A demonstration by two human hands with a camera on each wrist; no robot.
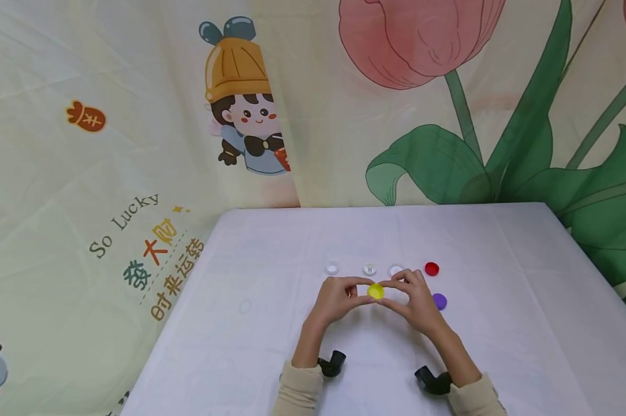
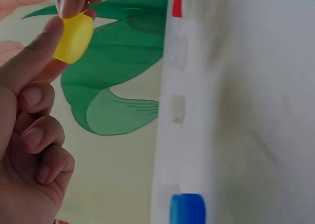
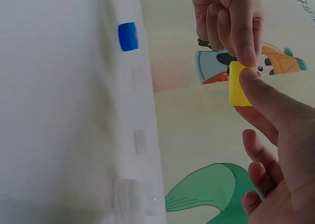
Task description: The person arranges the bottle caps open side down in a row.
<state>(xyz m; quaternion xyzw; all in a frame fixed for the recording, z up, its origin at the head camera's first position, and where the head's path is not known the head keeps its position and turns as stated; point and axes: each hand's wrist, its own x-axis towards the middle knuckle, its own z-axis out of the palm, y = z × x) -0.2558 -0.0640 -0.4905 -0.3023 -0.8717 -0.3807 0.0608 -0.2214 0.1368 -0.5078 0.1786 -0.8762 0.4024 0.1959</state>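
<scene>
Head view showed us a yellow cap (image 1: 376,291) held up off the table (image 1: 224,352), its round face turned toward that camera and even all round. Side-on, in the right wrist view, we saw it wider than deep, its width running from hand to hand. The left hand (image 1: 336,297) pinched its left side between thumb and index finger; the right hand (image 1: 418,303) did likewise on the right, and the fingertips nearly met. Beyond lay a row of three clear pieces (image 1: 369,270), with a red piece (image 1: 432,268) at its right end and a purple piece (image 1: 440,301) near the right hand; the right wrist view gave us a blue piece (image 3: 128,36) too. Past the row, a strip of table ran to its far edge before the backdrop (image 1: 318,115); wider room spread left of the left hand and right of the purple piece.
</scene>
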